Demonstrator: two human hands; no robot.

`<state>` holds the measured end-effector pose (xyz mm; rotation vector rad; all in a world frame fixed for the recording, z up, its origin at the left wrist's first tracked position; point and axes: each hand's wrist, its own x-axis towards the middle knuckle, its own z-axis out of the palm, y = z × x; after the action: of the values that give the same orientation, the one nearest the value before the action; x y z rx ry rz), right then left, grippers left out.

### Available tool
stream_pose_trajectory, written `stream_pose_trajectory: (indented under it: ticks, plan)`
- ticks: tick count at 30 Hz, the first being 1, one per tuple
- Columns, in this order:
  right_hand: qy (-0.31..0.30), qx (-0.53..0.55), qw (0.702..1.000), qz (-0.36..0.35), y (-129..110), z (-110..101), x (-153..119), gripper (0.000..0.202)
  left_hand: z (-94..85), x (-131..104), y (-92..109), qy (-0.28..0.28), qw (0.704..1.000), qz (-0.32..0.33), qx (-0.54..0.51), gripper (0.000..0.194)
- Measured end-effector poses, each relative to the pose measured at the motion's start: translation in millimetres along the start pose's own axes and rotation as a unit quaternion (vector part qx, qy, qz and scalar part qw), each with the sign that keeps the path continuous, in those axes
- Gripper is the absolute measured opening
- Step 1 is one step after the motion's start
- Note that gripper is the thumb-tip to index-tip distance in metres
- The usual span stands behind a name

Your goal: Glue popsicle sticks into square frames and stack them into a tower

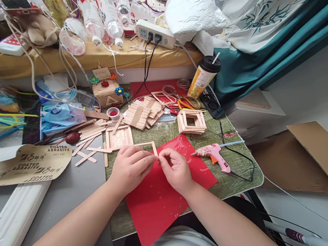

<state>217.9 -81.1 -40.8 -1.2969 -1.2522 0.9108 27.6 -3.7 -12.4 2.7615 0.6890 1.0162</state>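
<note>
Over a red sheet (160, 205), my left hand (132, 167) and my right hand (176, 170) meet at a corner of a frame of thin wooden sticks (154, 146). My left hand lies palm down over the frame, its fingers together and hiding much of it. Thumb and index finger of my right hand pinch near the corner's lower end; what is between them is too small to make out. To the right rests a pink glue gun (216, 156), its nozzle toward my right hand. Beyond stands a square stack of sticks (191, 121).
Loose sticks (89, 143), a square stick frame (119, 137) and stick panels (138, 114) lie behind my left hand. Orange-handled scissors (190, 102) and a lidded cup (203, 77) are at the back right. A black cable (245, 158) curves along the right edge.
</note>
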Motion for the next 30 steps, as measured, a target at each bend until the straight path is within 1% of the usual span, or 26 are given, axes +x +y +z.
stream_pose_trajectory:
  ticks: [4, 6, 8, 10, 12, 13, 15, 17, 19, 22, 26, 27, 29, 30]
  plan:
    - [0.053, 0.074, 0.996, 0.023, 2, 0, 4, 0.02, -0.8, 0, -1, 0.01, 1.0, -0.005, -0.002, 0.02]
    - [0.066, 0.114, 0.991, 0.037, 3, -2, 5, 0.025, -0.6, -1, -3, 0.015, 1.0, -0.009, 0.0, 0.021]
    - [0.058, 0.123, 0.99, 0.045, 3, -4, 4, 0.033, -0.2, -2, -4, 0.015, 1.0, -0.012, -0.002, 0.022]
    - [0.037, 0.1, 0.993, 0.043, 2, -6, 2, 0.042, 0.0, -2, -5, 0.013, 1.0, -0.01, -0.005, 0.023]
    - [0.016, 0.075, 0.996, 0.038, 1, -7, -1, 0.047, -0.1, -2, -5, 0.011, 1.0, -0.007, -0.009, 0.023]
    - [0.011, 0.07, 0.997, 0.036, 0, -8, -1, 0.046, -0.2, -2, -5, 0.01, 1.0, -0.006, -0.009, 0.023]
    - [0.016, 0.074, 0.997, 0.031, -1, -9, -1, 0.038, -0.6, -2, -5, 0.012, 1.0, -0.006, -0.01, 0.024]
    - [0.036, 0.088, 0.995, 0.025, -1, -10, 0, 0.026, -0.8, -2, -5, 0.014, 1.0, -0.007, -0.009, 0.025]
    - [0.056, 0.102, 0.993, 0.018, -1, -10, 2, 0.019, -1.0, -2, -5, 0.013, 1.0, -0.008, -0.009, 0.025]
    - [0.083, 0.11, 0.99, 0.008, -1, -13, 4, 0.02, -0.9, -3, -6, 0.013, 1.0, -0.011, -0.012, 0.025]
    - [0.075, 0.083, 0.994, 0.005, 1, -13, 3, 0.038, 0.0, -3, -7, 0.024, 0.999, -0.018, -0.02, 0.025]
    - [0.072, 0.079, 0.994, 0.001, 1, -12, 3, 0.036, 0.3, -3, -7, 0.026, 0.999, -0.02, -0.021, 0.026]
    - [0.072, 0.081, 0.994, -0.017, 0, -10, 3, 0.016, 0.8, -3, -7, 0.026, 0.999, -0.021, -0.022, 0.026]
    - [0.068, 0.082, 0.994, -0.027, -1, -9, 3, 0.016, 0.8, -3, -7, 0.024, 0.999, -0.02, -0.022, 0.026]
